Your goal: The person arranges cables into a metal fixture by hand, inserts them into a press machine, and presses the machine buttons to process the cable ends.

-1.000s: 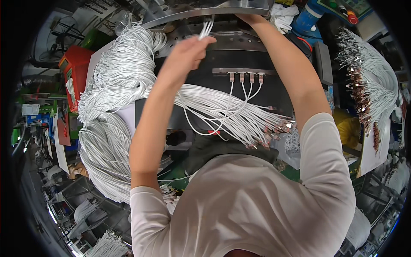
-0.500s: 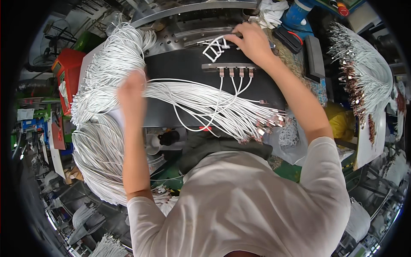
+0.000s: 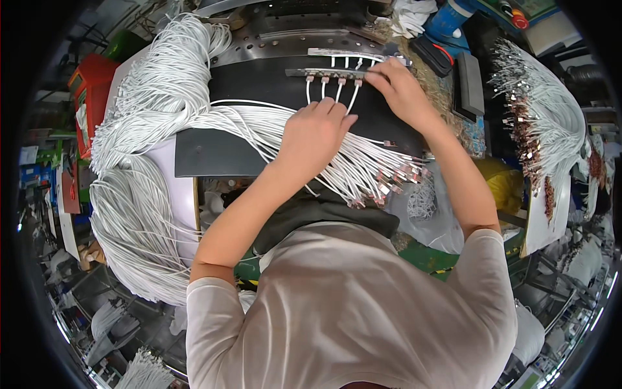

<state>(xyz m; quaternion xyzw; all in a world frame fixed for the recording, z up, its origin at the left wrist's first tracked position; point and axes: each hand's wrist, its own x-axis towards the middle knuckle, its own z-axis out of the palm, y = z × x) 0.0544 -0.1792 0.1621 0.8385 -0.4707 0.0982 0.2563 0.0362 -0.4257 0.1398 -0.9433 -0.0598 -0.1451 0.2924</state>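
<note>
While four white cables [image 3: 330, 87] sit in the fixture bar [image 3: 327, 73] at the surface's far edge, my left hand [image 3: 315, 133] closes on the bundle [image 3: 259, 126] — right hand [image 3: 396, 84] pinches the bar's end — most remain.

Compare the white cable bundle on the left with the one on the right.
The left cable bundle is larger and drapes in long loops; its ends are hidden. The right cable bundle is smaller and shows metal connectors along its near edge. Both are thin white cables. The left hand rests on the left bundle's strands.
</note>
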